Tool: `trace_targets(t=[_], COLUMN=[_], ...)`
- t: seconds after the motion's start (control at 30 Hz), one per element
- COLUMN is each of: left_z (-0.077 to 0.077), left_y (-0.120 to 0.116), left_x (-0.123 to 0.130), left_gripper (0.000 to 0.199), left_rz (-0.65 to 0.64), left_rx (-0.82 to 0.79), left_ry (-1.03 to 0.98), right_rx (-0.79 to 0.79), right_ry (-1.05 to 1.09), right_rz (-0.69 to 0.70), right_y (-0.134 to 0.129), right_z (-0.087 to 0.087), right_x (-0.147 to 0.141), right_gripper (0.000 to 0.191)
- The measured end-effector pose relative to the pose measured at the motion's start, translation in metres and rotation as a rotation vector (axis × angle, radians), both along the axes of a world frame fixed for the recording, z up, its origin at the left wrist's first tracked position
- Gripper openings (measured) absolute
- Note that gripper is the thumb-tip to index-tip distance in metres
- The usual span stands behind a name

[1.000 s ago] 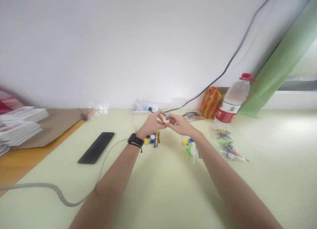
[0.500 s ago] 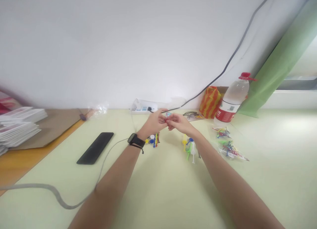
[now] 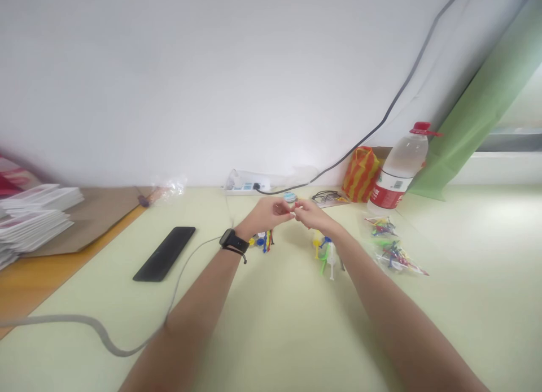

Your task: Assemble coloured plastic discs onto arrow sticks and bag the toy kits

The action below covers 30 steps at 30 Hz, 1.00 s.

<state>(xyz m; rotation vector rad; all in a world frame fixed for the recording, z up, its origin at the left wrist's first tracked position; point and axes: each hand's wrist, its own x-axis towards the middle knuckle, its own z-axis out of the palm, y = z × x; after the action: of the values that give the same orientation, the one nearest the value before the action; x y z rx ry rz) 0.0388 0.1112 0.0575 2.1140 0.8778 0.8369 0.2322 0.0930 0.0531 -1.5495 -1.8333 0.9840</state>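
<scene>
My left hand (image 3: 271,214) and my right hand (image 3: 311,215) meet fingertip to fingertip above the table, both with closed fingers. Bits of red show at the right fingertips, seemingly a small red plastic piece (image 3: 296,203) mostly covered by the fingers. What the left fingertips pinch is too small and hidden to name. Below my left hand lie small colored plastic pieces (image 3: 265,242) in yellow, blue and red. Under my right wrist sits another group of plastic pieces (image 3: 329,259), yellow, blue, green and white. Just beyond the fingers is a small light-blue round thing (image 3: 290,197).
Two clear bags of colored pieces (image 3: 398,256) lie at right, before a large water bottle (image 3: 400,169) and a red-yellow striped bag (image 3: 361,174). A black phone-like slab (image 3: 164,253), a grey cable (image 3: 99,335), a power strip (image 3: 243,187) and stacked white cards (image 3: 34,220) are also around.
My left hand has lowered slightly and its fingers have curled differently. My right hand has shifted a little to the right. The red piece between the fingertips shows less, while the light-blue thing shows more.
</scene>
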Motion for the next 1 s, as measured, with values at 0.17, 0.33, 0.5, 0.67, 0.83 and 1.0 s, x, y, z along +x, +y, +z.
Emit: trace_targets(t=[0.17, 0.33, 0.5, 0.67, 0.83, 1.0], left_z=[-0.019, -0.027, -0.023, -0.021, -0.021, -0.006], left_y=[0.003, 0.006, 0.010, 0.012, 0.015, 0.007], left_x=[0.002, 0.002, -0.005, -0.013, -0.017, -0.004], left_gripper=[0.019, 0.015, 0.016, 0.039, 0.034, 0.036], left_rz=[-0.019, -0.058, -0.010, 0.030, 0.054, 0.073], left_rx=[0.027, 0.074, 0.072, 0.069, 0.058, 0.074], left_ry=[0.192, 0.306, 0.312, 0.290, 0.286, 0.200], right_rx=[-0.007, -0.100, -0.234, -0.286, -0.239, -0.136], right_ry=[-0.330, -0.610, -0.717, -0.698, -0.593, -0.287], right_rz=[-0.020, 0.012, 0.084, 0.134, 0.123, 0.072], right_y=[0.004, 0.001, -0.007, -0.012, -0.009, -0.007], right_z=[-0.002, 0.013, 0.022, 0.020, 0.026, 0.034], right_x=[0.012, 0.028, 0.033, 0.027, 0.032, 0.036], right_gripper=[0.025, 0.014, 0.024, 0.022, 0.018, 0.015])
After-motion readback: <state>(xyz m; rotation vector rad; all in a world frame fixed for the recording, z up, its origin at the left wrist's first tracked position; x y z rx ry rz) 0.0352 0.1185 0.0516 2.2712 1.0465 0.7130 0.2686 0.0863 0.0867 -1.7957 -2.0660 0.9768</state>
